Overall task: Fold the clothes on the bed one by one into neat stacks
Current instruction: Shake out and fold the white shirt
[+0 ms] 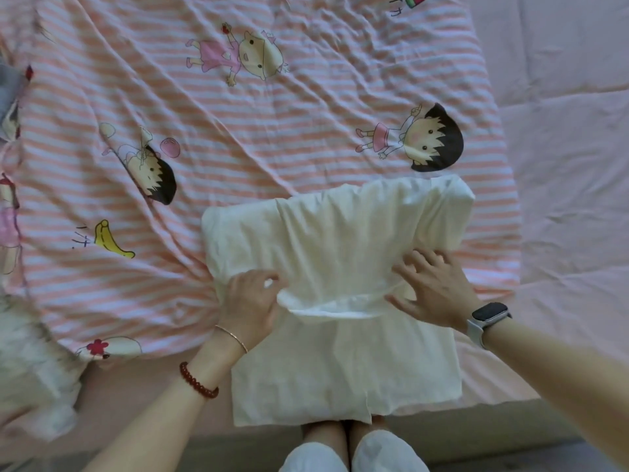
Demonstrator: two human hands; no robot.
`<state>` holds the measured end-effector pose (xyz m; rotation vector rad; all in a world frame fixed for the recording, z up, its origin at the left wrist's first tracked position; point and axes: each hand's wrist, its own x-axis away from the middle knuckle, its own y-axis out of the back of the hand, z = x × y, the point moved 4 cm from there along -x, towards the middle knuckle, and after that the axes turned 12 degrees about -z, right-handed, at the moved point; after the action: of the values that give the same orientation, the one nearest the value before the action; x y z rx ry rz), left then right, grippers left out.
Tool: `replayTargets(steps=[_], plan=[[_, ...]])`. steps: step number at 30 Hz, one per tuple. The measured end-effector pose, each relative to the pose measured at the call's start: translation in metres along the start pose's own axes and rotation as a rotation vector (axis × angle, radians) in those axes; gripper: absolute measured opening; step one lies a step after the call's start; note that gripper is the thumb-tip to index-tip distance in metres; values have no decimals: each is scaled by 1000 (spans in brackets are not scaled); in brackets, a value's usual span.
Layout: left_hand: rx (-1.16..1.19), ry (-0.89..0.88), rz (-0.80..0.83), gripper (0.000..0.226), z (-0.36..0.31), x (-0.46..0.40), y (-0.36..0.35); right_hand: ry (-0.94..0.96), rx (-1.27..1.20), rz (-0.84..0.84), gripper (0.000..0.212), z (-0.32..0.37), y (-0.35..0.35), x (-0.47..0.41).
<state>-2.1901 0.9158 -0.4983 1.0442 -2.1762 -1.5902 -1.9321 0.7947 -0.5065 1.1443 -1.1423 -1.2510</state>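
— Item, far left?
— Blurred white clothes (pixel 32 373) at the bed's edge.
— Left hand (pixel 252 303)?
— Fingers curled, pinching the shirt's (pixel 340 240) folded edge.
— The shirt?
— Cream, on the striped quilt (pixel 238 124), hem overhanging the bed.
— Right hand (pixel 432 289)?
— Fingers spread, pressing the shirt; watch (pixel 486 318) on wrist.

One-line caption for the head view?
Both hands, left and right, fold a cream garment on the striped cartoon quilt.
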Motion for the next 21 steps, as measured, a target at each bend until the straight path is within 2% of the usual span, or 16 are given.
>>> replayTargets(steps=[3,4,6,9,11,13,16,21], plan=[[-169,382,-154,33,28,-28,11,-123,-8,-242,34,-5,13,-31],[-216,508,-160,35,39,-38,13,-199,14,-320,29,-13,17,-43],[-222,691,-51,47,64,-53,9,-388,40,-372,30,-33,21,-61],[-233,698,201,50,92,-63,-4,-580,-19,-136,43,-63,9,-74],[-259,651,284,44,105,-66,-8,-629,-72,-4,42,-79,-1,-77],[-230,632,256,37,114,-69,-6,-627,-89,10,34,-91,-4,-79],[-222,674,160,31,119,-72,-1,-626,9,7,27,-104,-2,-78],[-340,733,141,29,108,-77,4,-805,22,-30,27,-109,7,-77]])
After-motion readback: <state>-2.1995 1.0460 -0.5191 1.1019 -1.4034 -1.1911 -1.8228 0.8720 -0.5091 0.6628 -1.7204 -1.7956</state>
